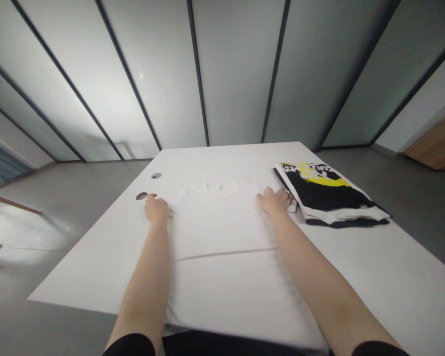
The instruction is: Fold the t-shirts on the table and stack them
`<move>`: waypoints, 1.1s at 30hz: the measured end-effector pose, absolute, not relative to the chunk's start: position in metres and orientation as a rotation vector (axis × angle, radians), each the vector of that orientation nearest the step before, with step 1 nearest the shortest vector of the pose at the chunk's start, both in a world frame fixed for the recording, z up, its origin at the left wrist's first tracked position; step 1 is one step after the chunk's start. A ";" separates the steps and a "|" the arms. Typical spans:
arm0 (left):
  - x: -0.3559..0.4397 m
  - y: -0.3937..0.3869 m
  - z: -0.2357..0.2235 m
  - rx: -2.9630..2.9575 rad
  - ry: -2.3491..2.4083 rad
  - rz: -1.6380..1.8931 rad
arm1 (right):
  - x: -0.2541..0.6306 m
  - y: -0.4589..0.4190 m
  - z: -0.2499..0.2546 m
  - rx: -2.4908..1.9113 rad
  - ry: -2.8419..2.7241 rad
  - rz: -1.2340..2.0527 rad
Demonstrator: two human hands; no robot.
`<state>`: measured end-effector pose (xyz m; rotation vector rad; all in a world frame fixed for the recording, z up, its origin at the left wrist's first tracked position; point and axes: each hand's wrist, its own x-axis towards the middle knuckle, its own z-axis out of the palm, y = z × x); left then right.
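A white T-shirt [222, 227] lies spread on the white table, its round collar toward the far side and a crease across its middle. Its near end reaches the table's front edge by my body. My left hand [156, 209] is at the left sleeve, fingers curled down on the cloth; the fingertips are partly hidden. On the right sleeve rests my right hand [276, 200], thumb and fingers apart, beside the folded clothes.
A stack of folded clothes [326, 193], black, white and yellow on top, lies at the right of the table [96, 277]. Two round holes [141, 196] pierce the tabletop at left. Frosted glass panels [237, 74] stand behind. A wooden piece [437, 143] is at far right.
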<state>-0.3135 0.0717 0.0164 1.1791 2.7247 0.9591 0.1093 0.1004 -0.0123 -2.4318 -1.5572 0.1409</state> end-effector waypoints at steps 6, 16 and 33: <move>-0.314 0.069 0.017 1.165 2.675 0.958 | 0.109 0.101 -0.013 -2.431 -1.559 0.139; -0.313 0.067 0.021 1.162 2.690 0.720 | 0.107 0.100 -0.012 -2.427 -1.568 0.153; -0.324 0.065 0.016 1.212 2.734 0.540 | 0.105 0.100 -0.012 -2.433 -1.567 0.174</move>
